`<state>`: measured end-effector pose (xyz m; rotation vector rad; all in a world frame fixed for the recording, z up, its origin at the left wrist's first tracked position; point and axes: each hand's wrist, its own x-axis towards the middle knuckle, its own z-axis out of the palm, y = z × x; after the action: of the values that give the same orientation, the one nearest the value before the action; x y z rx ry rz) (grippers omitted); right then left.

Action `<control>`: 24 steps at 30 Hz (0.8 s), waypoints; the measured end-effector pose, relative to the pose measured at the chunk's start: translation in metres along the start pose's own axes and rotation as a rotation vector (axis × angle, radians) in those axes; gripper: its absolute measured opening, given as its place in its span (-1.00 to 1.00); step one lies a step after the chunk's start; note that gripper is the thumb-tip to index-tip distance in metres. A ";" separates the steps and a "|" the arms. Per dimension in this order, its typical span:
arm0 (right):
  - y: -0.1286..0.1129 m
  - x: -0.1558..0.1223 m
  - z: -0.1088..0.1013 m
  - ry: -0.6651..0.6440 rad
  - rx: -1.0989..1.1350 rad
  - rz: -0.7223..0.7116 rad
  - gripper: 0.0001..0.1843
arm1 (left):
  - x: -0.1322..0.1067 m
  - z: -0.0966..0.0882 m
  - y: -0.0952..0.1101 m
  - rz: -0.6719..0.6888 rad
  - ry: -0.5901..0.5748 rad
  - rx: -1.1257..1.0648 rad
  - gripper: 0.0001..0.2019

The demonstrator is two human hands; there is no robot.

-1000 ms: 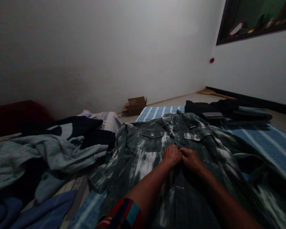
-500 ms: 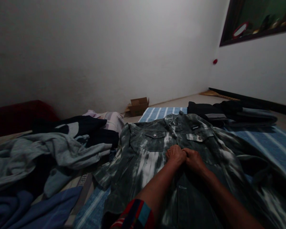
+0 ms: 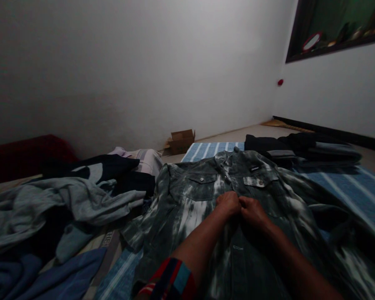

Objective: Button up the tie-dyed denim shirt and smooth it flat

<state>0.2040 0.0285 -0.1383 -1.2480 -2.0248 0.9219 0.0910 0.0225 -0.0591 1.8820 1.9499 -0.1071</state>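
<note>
Currently, a dark grey-and-white mottled button-front jacket is spread out, collar end away, on a blue cloth with white stripes. The left hand and right hand are set together at the jacket's middle, just below the pocket flaps, fingers curled narrow; its front edge seems to be pinched by both, though fingertips are hidden. Left: a rumpled light-grey garment is heaped among dark clothes. Right: black-and-grey folded garments are stacked on the cloth.

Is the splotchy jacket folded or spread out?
Spread out: the jacket lies on the striped cloth, chest pockets up, sleeves out at the sides.
</note>
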 end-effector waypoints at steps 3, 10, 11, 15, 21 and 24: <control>-0.002 -0.001 -0.002 -0.005 0.007 -0.004 -0.78 | 0.002 0.001 -0.002 -0.010 -0.005 0.003 -0.68; -0.002 -0.001 -0.002 -0.002 0.000 -0.001 -0.78 | 0.003 0.005 -0.006 -0.066 0.060 -0.046 -0.69; -0.002 -0.001 -0.002 -0.003 -0.002 0.001 -0.79 | 0.002 0.006 -0.005 -0.080 0.073 -0.055 -0.70; -0.001 -0.001 -0.001 -0.001 -0.012 0.011 -0.80 | 0.000 0.009 -0.003 -0.134 0.111 -0.090 -0.69; -0.001 -0.001 -0.001 -0.003 -0.008 -0.002 -0.79 | -0.003 0.009 0.000 -0.133 0.099 -0.085 -0.69; 0.000 -0.001 0.000 -0.003 -0.004 -0.011 -0.81 | -0.004 0.008 0.001 -0.130 0.087 -0.075 -0.70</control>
<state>0.2046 0.0276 -0.1380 -1.2369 -2.0353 0.9152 0.0942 0.0159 -0.0647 1.7390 2.1038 0.0102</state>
